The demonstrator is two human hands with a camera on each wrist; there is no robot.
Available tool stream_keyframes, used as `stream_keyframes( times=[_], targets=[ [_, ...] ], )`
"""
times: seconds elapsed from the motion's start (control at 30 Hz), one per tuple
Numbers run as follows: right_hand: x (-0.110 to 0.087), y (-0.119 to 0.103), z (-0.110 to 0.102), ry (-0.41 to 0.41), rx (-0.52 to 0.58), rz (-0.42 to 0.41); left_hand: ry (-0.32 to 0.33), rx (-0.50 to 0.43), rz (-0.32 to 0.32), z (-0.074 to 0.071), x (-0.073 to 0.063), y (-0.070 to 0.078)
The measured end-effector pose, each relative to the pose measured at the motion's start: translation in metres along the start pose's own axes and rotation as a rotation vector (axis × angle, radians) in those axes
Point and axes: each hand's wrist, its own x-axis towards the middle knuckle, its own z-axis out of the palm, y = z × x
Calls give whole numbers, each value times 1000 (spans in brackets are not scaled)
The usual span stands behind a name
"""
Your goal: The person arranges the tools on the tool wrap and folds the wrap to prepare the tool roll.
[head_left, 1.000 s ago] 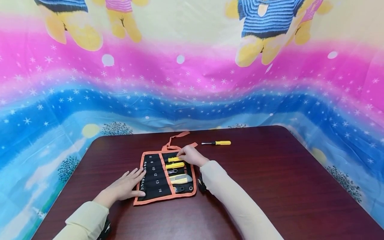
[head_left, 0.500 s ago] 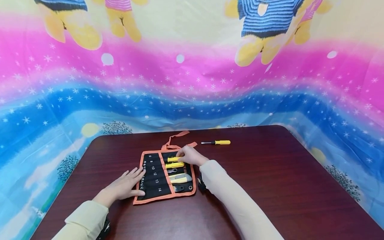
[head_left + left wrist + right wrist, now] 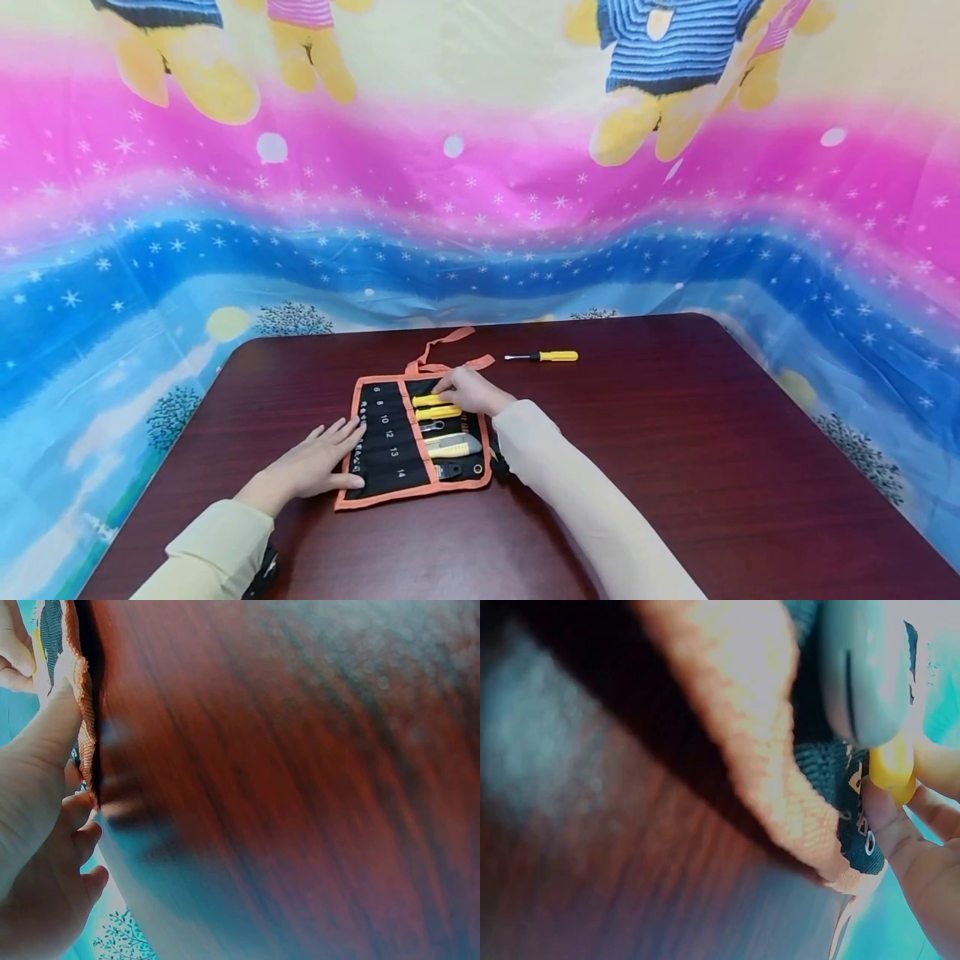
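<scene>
A black tool roll [image 3: 378,483] with orange edging and numbered pockets lies unrolled on the table. My left hand [image 3: 315,462] rests flat on its left edge, fingers spread, as the left wrist view [image 3: 37,787] also shows from the side. At the top pocket, my right hand [image 3: 476,390] pinches the yellow handle of a screwdriver [image 3: 426,402], whose shaft is hidden in the pocket. Just below are a second yellow handle [image 3: 438,412], a ring-ended wrench [image 3: 433,427], a utility knife [image 3: 453,447] and a small black tool [image 3: 448,472].
Another yellow-handled screwdriver [image 3: 555,357] lies on the dark wooden table [image 3: 675,433], beyond my right hand. Orange ties [image 3: 435,354] trail from the roll's far edge. A printed cloth [image 3: 480,200] hangs behind and beside the table.
My right hand has moved slightly left, and the screwdriver handle has slid left with it, deeper toward the pocket. The left hand stays in place on the roll.
</scene>
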Motion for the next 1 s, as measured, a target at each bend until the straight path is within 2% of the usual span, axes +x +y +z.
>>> stream_keyframes(
  times=[0.43, 0.6, 1.0],
  targets=[
    [-4, -3, -3, 9, 28, 7, 6, 5, 1, -2, -2, 1],
    [-8, 0, -14, 21, 100, 14, 1, -4, -7, -3, -2, 3],
    [-17, 27, -60, 202, 258, 15, 4, 0, 0, -2, -2, 1]
  ],
)
